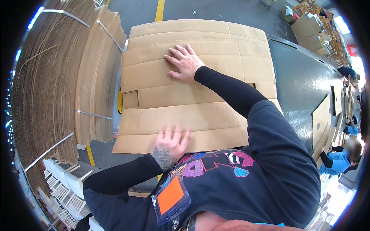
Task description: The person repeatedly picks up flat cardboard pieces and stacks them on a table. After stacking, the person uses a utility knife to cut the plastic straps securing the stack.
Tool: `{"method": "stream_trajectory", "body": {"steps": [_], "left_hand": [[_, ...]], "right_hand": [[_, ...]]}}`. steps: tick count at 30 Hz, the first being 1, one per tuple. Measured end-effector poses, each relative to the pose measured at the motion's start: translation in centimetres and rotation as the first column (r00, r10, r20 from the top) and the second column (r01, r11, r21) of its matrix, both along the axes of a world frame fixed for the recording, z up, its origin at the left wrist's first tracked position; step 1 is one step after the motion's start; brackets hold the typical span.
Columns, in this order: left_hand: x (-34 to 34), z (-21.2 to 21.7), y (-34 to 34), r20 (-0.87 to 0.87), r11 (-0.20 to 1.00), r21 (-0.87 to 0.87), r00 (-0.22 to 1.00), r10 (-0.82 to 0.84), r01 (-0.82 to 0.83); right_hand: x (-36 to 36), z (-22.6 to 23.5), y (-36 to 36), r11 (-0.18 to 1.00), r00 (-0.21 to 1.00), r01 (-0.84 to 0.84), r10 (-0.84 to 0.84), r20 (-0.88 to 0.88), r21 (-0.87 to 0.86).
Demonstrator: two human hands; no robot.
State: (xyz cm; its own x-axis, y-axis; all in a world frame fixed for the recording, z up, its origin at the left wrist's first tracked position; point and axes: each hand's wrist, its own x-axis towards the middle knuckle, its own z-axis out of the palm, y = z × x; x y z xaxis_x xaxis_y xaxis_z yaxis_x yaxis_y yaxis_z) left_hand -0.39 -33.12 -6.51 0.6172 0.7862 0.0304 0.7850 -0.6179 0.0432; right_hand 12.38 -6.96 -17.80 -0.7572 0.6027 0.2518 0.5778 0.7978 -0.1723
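A large flattened cardboard box (216,57) lies in front of me, creased in lines and with a cut-out slot near its left side. My right hand (185,64) rests on its upper middle, fingers spread over the board. Close to my body, my left hand (170,145) lies palm down on the near edge, fingers stretched forward. Neither hand grips anything. What lies under the cardboard is mostly hidden.
Tall strapped bundles of folded cardboard (96,77) stand close on my left. White chairs (71,196) are at lower left. To the right is a dark green surface (296,81); beyond it, a person in a blue top (335,162) stands by cardboard sheets (322,115).
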Motion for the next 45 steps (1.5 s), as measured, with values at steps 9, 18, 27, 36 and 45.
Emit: {"method": "stream_trajectory", "body": {"steps": [9,18,27,36,45], "left_hand": [[1.4,8.2,5.3,0.058,0.853,-0.515,0.996,-0.069,0.089],[1.1,5.5,4.6,0.056,0.776,-0.610,0.986,-0.159,0.160],[-1.5,-4.3,24.3,0.313,0.988,-0.107,0.940,0.137,-0.108],[2.9,-10.0,33.9,-0.059,0.931,-0.225,0.958,0.282,-0.288],[1.6,-9.3,36.7,-0.111,0.798,-0.541,0.963,0.246,-0.266]], "right_hand": [[1.3,0.0,-2.4,0.997,0.996,-0.082,0.081,0.030,0.014],[1.4,-0.4,-1.9,0.988,0.979,-0.113,0.130,-0.160,0.106],[5.9,0.1,-5.8,0.971,0.969,0.227,-0.218,-0.116,0.072],[8.2,-1.0,-8.3,0.954,0.945,0.278,-0.293,-0.143,-0.115],[8.2,-1.4,-8.2,0.951,0.930,0.292,-0.307,-0.204,-0.103]]}}
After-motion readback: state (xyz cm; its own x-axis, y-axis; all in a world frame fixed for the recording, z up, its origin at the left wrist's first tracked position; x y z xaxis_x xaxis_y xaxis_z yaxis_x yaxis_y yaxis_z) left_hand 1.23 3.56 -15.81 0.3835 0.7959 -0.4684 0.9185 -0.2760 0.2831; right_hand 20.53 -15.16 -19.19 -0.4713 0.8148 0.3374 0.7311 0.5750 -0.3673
